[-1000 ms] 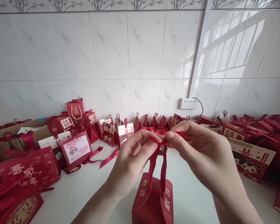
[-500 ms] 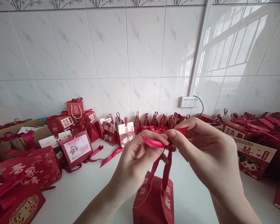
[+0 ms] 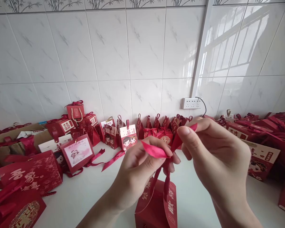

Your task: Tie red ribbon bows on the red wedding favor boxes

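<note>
Low in the middle stands a red gift box with curved flaps and gold characters. A red ribbon rises from its top to both hands above it. My left hand is closed, pinching the ribbon near where its strands cross, with one pointed end sticking out over the fingers. My right hand is closed too, thumb against forefinger on the other ribbon end, which stretches between the hands. My left fingertips partly hide the crossing.
Several finished-looking red boxes stand left, among them a square box with a couple's picture. A loose ribbon lies on the white table. More boxes are piled right. A power strip is on the tiled wall.
My right hand has moved a little to the right, away from the left, drawing its ribbon end out longer. My left hand keeps its pinch in nearly the same place.
</note>
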`<state>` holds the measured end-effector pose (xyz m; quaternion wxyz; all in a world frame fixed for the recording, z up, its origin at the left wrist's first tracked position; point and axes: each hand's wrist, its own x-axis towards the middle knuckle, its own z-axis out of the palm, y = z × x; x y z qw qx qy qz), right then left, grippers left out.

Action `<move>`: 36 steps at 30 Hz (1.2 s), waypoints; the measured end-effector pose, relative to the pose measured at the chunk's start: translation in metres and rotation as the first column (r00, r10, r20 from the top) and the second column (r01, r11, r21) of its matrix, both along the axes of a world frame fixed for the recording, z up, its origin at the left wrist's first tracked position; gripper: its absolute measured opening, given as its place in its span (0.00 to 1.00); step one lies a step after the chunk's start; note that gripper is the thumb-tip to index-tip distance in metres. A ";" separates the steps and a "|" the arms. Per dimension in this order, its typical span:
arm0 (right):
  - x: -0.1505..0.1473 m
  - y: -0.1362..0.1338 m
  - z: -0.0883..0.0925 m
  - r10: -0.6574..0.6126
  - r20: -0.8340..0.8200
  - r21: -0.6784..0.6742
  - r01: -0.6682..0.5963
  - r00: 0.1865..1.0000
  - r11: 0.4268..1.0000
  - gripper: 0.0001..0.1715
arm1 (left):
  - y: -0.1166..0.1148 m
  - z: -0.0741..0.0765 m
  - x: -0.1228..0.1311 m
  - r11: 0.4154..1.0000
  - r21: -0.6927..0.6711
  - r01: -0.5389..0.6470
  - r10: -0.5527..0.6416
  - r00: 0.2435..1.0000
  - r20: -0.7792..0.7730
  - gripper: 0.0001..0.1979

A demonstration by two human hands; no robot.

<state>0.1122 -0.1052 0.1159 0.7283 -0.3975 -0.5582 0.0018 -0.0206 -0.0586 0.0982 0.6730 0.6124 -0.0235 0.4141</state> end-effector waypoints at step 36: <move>0.055 -0.127 -0.091 -0.607 0.073 -0.699 0.474 0.792 0.535 0.22 | 0.048 -0.109 -0.060 0.440 -0.493 -0.751 0.686 0.635 -0.355 0.06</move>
